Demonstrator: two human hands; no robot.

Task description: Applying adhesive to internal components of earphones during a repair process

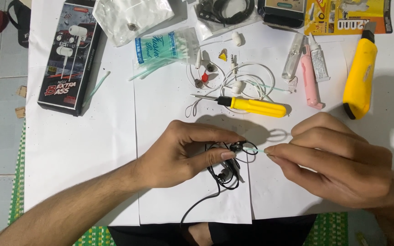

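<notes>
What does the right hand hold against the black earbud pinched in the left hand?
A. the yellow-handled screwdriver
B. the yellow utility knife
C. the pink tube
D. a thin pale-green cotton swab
D: the right hand pinches a thin pale-green cotton swab whose tip meets the black earbud held by the left hand.

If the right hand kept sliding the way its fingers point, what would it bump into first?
Probably the black earbud: the right hand points left, its green swab already reaching the earbud, which the left hand pinches.
</notes>
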